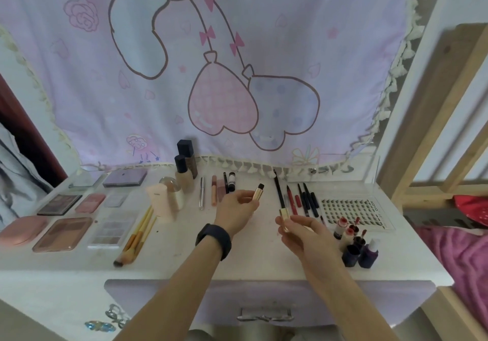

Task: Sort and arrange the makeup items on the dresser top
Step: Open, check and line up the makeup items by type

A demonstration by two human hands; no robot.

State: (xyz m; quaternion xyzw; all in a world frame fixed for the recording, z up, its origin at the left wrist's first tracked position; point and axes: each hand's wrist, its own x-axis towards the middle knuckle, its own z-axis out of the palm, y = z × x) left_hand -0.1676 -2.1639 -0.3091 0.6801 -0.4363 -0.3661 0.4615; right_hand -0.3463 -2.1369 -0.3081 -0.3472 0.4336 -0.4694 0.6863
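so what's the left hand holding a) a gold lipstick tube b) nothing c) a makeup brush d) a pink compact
a: the left hand pinches a gold lipstick tube with a dark tip; the brushes and pink compact lie on the dresser, and the right hand holds a gold cap.

Lipstick tube (257,192): gold metal look, glossy. Lipstick cap (284,215): same shiny gold. Counter (184,259): white, matt, faintly scuffed. Eyeshadow palette (112,228): clear glossy plastic lid. Makeup brushes (137,233): pale wood-like handles. Wall cloth (132,89): soft printed fabric, tasselled fringe. Wristband (214,240): matt black. Drawer handle (265,315): polished metal. Wooden frame (438,97): bare, pale.
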